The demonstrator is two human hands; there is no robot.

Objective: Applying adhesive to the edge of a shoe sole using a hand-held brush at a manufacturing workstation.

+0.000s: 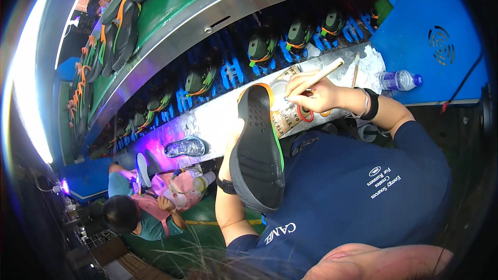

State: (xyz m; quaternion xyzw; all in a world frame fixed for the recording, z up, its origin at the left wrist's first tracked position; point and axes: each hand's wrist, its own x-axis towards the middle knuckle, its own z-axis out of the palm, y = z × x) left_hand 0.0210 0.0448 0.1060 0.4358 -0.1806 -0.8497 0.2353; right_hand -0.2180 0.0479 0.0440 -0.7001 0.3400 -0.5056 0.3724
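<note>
My left hand (235,134) grips a black shoe sole (257,148) from behind, its fingers mostly hidden. The sole stands tilted up in front of my body, with small holes near its top end, an orange edge there and a green edge along its right side. In my right hand (317,92), closed fingers hold a pale-handled brush (322,76), just to the right of the sole's top end. The brush's working end is hard to make out. Close to it stands a round, whitish cup (279,89). A red loop (305,115) lies below my right hand.
A pale bench (218,124) runs across, carrying another sole (185,148) and, at right, a water bottle (399,80). Behind it, several dark shoes (262,47) sit on blue holders. More soles (126,31) line a green upper belt (174,8). A co-worker (148,207) sits lower left.
</note>
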